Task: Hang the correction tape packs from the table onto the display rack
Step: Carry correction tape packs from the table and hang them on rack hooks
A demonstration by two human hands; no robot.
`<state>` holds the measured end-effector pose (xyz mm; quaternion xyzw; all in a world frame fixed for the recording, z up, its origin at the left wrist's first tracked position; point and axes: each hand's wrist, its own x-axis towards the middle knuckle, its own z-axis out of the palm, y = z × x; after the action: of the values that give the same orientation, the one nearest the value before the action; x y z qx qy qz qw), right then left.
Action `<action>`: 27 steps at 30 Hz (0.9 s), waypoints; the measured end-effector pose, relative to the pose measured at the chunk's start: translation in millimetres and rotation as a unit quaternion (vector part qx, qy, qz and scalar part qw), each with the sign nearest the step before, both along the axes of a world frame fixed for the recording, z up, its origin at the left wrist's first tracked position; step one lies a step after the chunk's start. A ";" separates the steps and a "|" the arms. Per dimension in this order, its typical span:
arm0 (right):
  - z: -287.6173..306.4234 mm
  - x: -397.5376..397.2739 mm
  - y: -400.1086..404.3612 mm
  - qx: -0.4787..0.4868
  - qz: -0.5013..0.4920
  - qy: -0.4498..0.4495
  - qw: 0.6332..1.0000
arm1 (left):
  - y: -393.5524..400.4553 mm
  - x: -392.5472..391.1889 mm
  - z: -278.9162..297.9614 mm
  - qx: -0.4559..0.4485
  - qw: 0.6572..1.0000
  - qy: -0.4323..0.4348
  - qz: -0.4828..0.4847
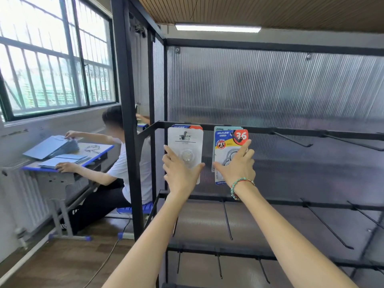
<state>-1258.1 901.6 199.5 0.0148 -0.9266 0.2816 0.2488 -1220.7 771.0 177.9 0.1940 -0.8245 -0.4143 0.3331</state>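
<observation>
Rack [270, 129] hooks carry packs [230, 142] under fingers [244, 147].

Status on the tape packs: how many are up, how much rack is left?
Done: packs already hang behind the front ones on two top-row hooks. In hand: left hand grips a back-facing pack on its hook; right hand holds the colourful pack. Left: the other hooks in view are bare. The table is out of view.

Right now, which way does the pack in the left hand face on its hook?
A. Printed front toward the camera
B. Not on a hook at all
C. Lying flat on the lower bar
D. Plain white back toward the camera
D: the left hand holds a correction tape pack on the hook showing its plain white back, unlike the colourful pack in the right hand.
</observation>
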 end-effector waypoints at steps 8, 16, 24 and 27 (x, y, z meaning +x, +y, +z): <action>-3.9 -23.0 -8.0 0.006 -0.022 0.008 1.000 | -3.0 -28.3 -1.3 0.012 1.000 0.006 0.004; -4.0 -17.8 -7.2 0.000 -0.016 0.002 1.000 | -8.0 -23.0 2.5 -0.002 1.000 -0.012 -0.006; -16.8 14.0 12.6 0.026 0.007 -0.003 1.000 | -13.7 8.8 -3.1 -0.055 0.998 0.006 -0.035; -20.7 33.2 23.0 0.051 0.027 -0.019 0.998 | -8.9 30.4 -5.4 -0.085 0.995 0.011 -0.046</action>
<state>-1224.9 924.6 178.8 0.0472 -0.9436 0.2410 0.2220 -1190.3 762.0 172.5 0.1223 -0.8611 -0.3595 0.3381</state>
